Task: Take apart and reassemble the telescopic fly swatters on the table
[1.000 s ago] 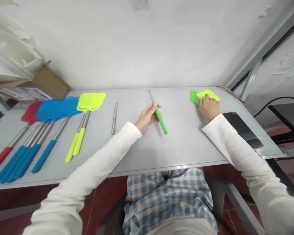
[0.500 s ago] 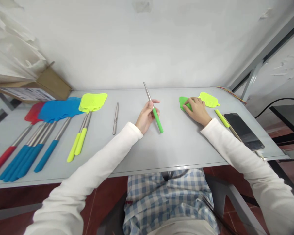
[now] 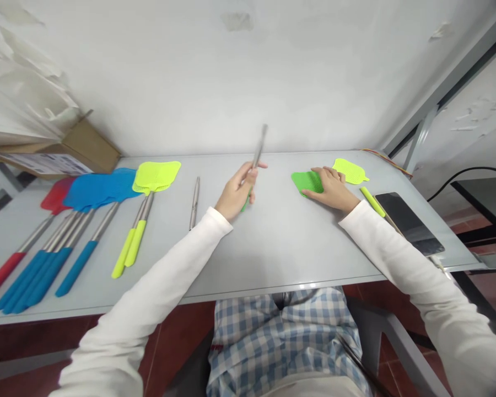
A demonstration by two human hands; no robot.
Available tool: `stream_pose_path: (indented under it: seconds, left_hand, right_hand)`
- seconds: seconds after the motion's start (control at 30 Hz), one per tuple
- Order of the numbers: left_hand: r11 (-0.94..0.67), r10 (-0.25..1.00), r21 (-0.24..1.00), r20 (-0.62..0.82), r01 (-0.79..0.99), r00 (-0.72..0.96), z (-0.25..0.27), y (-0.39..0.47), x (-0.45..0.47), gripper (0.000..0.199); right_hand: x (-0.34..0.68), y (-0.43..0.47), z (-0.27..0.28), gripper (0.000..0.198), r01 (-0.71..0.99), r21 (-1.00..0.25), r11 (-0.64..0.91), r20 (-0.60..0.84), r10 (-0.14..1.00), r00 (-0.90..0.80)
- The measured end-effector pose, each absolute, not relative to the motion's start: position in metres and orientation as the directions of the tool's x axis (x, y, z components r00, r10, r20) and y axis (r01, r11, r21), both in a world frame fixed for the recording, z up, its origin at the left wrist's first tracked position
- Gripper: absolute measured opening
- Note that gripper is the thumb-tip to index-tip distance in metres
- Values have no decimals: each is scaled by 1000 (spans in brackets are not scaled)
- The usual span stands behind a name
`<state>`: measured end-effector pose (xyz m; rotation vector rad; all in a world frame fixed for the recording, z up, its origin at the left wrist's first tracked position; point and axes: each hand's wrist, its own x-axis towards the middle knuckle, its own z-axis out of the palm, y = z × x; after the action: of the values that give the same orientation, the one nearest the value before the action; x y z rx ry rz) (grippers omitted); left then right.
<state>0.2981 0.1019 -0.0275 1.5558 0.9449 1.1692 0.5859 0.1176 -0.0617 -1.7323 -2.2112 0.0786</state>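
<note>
My left hand (image 3: 236, 193) is closed round a metal rod with a green handle (image 3: 259, 149), its bare end tilted up and a little to the right. Most of the green grip is hidden behind the fingers. On the right, my right hand (image 3: 333, 186) grips a green mesh fly swatter head (image 3: 303, 181) at its right part, thumb along the near edge, fingers over the far side. A yellow fly swatter head (image 3: 350, 171) lies just beyond that hand. Left of my left hand, a loose metal rod (image 3: 195, 201) rests on the table.
Yellow fly swatters (image 3: 157, 175), several blue fly swatters (image 3: 103, 187) and a red one (image 3: 57, 194) lie at the left, before a cardboard box (image 3: 89, 143). At the right are a yellow handle (image 3: 372, 201) and a phone (image 3: 409, 220). A wall (image 3: 215, 82) stands behind the table.
My left hand has moved slightly left and turned, swinging the rod's bare end from left-leaning to right-leaning. The green swatter head has shifted a little left and nearer with my right hand.
</note>
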Motion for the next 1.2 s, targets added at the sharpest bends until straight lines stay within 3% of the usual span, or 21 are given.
stream_pose_path:
  seconds: [0.07, 0.13, 0.23, 0.33, 0.43, 0.5, 0.57, 0.67, 0.73, 0.83, 0.93, 1.03, 1.2]
  left_hand:
    - [-431, 896, 813, 336, 391, 289, -27, 103, 292, 41]
    - [-493, 869, 561, 341, 665, 358, -30, 103, 289, 36]
    - [-509, 851, 256, 293, 821, 436, -36, 102, 287, 37]
    - [-500, 845, 127, 290, 857, 450, -42, 104, 287, 41]
    - [-472, 859, 101, 276, 876, 431, -45, 105, 286, 40]
    - [-461, 866, 100, 268, 882, 422, -45, 105, 286, 40]
    - [-460, 867, 97, 264, 882, 423, -46, 105, 286, 40]
    - [-460, 865, 84, 266, 884, 425, -46, 104, 286, 41]
    - [-451, 867, 73, 274, 890, 417, -46, 104, 286, 41]
    - [-435, 869, 58, 288, 899, 402, -46, 106, 285, 41]
    - [-429, 872, 57, 285, 901, 397, -45, 107, 284, 41]
    - [-440, 867, 76, 294, 895, 402, -45, 108, 284, 39]
    - [-466, 851, 118, 332, 877, 408, -47, 108, 283, 37]
  right_hand:
    - [589, 119, -59, 84, 942, -218, 256, 169, 960, -222]
    - [593, 120, -56, 90, 946, -211, 245, 105, 968, -227]
    - [599, 123, -53, 94, 949, -226, 221, 42, 975, -217]
    - [600, 125, -53, 100, 953, -214, 213, 69, 977, -203]
    - [600, 126, -53, 101, 964, -202, 172, 139, 980, -146]
    - [600, 127, -51, 86, 961, -233, 147, 201, 974, -100]
    - [601, 127, -47, 65, 932, -330, 149, 252, 966, -65]
    - [604, 128, -40, 45, 799, -580, 158, 276, 961, 9]
    - [605, 129, -39, 45, 667, -730, 150, 256, 965, 63]
    - [604, 130, -43, 51, 473, -860, 193, 270, 958, 100]
    - [597, 129, -51, 54, 309, -909, 278, 322, 941, 101]
    - [588, 126, -57, 55, 186, -946, 265, 279, 959, 56]
    - [579, 122, -59, 54, 103, -966, 239, 240, 971, -4]
